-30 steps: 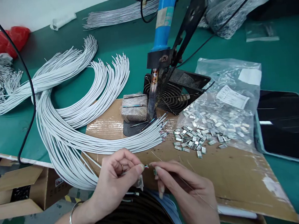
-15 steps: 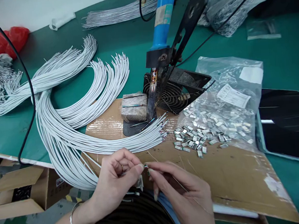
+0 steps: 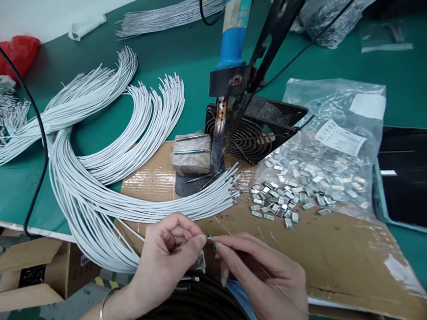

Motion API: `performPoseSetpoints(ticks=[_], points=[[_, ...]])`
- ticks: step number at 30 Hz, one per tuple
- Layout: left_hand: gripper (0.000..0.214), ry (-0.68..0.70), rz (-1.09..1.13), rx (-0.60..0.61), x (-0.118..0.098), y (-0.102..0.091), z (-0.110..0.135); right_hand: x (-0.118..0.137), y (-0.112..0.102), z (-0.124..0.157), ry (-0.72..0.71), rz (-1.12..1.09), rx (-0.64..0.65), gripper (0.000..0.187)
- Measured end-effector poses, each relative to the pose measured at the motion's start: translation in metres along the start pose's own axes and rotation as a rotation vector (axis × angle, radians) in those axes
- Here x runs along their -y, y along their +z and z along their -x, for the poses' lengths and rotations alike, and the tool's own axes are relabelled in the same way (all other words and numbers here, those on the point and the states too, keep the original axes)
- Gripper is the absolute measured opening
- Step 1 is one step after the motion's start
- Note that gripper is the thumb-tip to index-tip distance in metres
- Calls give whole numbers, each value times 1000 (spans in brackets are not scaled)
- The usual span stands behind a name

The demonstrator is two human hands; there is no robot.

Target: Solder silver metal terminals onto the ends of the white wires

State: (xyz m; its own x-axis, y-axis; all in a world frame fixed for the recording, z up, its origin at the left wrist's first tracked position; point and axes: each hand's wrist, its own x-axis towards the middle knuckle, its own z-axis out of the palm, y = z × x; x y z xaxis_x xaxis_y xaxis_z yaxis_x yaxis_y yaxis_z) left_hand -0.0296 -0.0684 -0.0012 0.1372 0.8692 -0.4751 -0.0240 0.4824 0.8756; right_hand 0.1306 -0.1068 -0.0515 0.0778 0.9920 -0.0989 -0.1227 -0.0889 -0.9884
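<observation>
My left hand [image 3: 166,262] is curled at the near edge of the cardboard sheet [image 3: 339,258], thumb and forefinger pinching the stripped tip of a thin white cable [image 3: 208,238]. My right hand [image 3: 263,274] meets it from the right, its fingertips pinched on a small metal piece at that same tip. A thin solder wire [image 3: 278,285] runs across the back of my right hand. Just beyond lies a bundle of white cables [image 3: 173,207] with coloured stripped ends. Loose small metal shells [image 3: 272,207] are scattered on the cardboard to the right.
A blue-handled soldering iron [image 3: 228,65] in a black stand points down beside a grey sponge block [image 3: 193,154] and a black fan [image 3: 255,132]. A clear bag of metal shells [image 3: 327,146], a dark tablet [image 3: 414,178], more cable bundles [image 3: 93,90] and a red bag [image 3: 16,52] lie on the green table.
My right hand has slid a little left, so its fingertips now meet my left fingertips at the cable tip. The view has shifted slightly.
</observation>
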Motion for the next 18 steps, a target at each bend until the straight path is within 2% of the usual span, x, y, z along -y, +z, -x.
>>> performPoseSetpoints(ticks=[6, 11, 18], points=[[26, 19, 59, -6, 11, -1, -2, -1, 2, 0, -28, -28, -26, 24], [26, 17, 67, -21, 12, -3, -4, 1, 10, 3, -1, -65, -123, 23], [25, 18, 38, -19, 11, -4, -3, -4, 4, 0, -21, -92, -47, 21]])
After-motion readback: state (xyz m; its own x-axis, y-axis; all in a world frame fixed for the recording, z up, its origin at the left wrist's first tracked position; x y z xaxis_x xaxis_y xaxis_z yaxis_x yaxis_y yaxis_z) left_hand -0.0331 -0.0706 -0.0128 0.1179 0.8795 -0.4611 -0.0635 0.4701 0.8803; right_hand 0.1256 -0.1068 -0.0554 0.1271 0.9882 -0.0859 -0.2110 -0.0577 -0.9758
